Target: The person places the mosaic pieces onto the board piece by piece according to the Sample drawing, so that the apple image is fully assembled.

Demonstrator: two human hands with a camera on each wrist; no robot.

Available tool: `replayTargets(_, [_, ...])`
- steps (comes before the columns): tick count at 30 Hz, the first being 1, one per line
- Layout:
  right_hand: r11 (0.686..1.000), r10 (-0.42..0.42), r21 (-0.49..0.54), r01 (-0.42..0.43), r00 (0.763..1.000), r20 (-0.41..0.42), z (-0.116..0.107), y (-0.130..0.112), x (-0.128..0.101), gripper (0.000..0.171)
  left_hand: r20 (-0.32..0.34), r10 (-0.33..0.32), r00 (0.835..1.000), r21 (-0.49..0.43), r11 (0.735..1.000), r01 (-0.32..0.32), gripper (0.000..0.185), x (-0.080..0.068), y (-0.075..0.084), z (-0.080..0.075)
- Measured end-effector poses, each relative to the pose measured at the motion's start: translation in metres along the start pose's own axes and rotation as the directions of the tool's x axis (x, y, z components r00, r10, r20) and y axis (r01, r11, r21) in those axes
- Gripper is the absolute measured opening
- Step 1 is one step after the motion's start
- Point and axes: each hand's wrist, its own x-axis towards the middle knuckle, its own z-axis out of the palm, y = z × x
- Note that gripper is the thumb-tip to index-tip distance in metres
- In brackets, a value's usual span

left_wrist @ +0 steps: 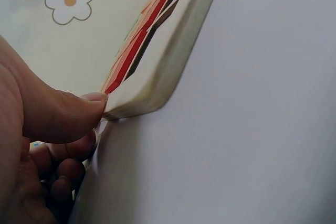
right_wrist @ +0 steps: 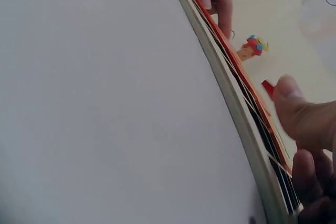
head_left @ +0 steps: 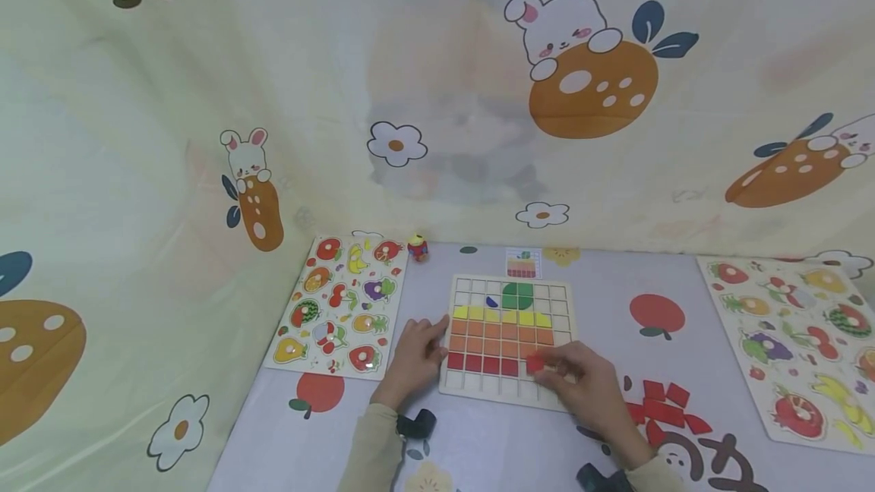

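Note:
A wooden grid board (head_left: pixel 564 308) lies in the middle of the table, filled with rows of yellow, orange and red tiles under a green shape. My left hand (head_left: pixel 418 351) rests against its left edge. The thumb (left_wrist: pixel 79 111) presses on the board's corner (left_wrist: pixel 157 85), and the other fingers are loosely curled beside it. My right hand (head_left: pixel 577 386) pinches a small red square tile (head_left: pixel 535 362) over the lower right part of the red row. In the right wrist view the tile (right_wrist: pixel 267 87) shows at the thumb tip, just above the board's rim (right_wrist: pixel 236 124).
Several loose red tiles (head_left: pixel 661 403) lie right of the board. Fruit puzzle boards lie at the left (head_left: pixel 338 306) and the right (head_left: pixel 807 348). A small toy figure (head_left: pixel 418 247) and a picture card (head_left: pixel 522 263) sit near the patterned cloth backdrop.

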Motion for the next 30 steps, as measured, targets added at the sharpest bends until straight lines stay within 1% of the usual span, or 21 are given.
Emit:
replayTargets(2, [1.0,0.025,-0.018,-0.025,0.999,0.034,0.001,-0.002,0.001,0.034,0.003,-0.004,1.0,-0.001,1.0,0.004,0.056,0.0,0.0,0.0])
replayTargets(5, [0.994,0.082,-0.076,-0.075,0.993,0.085,0.001,-0.007,0.003,0.035,0.004,-0.007,1.0,-0.003,1.0,0.007,0.056,0.0,0.0,0.0])
replayTargets(8, [0.988,0.112,-0.116,-0.099,0.988,0.111,0.001,-0.01,0.005,0.035,0.003,-0.003,1.0,-0.002,1.0,0.003,0.056,0.001,-0.001,0.0])
replayTargets(12, [0.989,0.093,-0.124,-0.08,0.99,0.104,0.001,-0.011,0.005,0.036,0.002,0.003,1.0,0.0,1.0,-0.003,0.056,0.001,-0.001,0.0])
replayTargets(17, [0.992,0.084,-0.099,-0.075,0.992,0.092,0.001,-0.013,0.003,0.038,0.007,-0.003,1.0,0.0,1.0,0.003,0.056,0.0,-0.001,0.0])
replayTargets(22, [0.994,0.045,-0.101,-0.038,0.996,0.071,0.002,-0.011,0.003,0.024,0.01,-0.01,1.0,0.0,1.0,0.01,0.057,0.0,0.0,-0.001])
replayTargets(24, [0.994,0.029,-0.109,-0.022,0.997,0.067,0.003,-0.01,0.004,0.021,0.01,-0.012,1.0,-0.003,1.0,0.013,0.057,0.0,0.001,-0.001])
replayTargets(30, [0.993,0.045,-0.114,-0.036,0.996,0.076,0.002,-0.009,0.003,0.03,0.018,-0.026,1.0,-0.005,1.0,0.026,0.057,-0.001,0.003,-0.002])
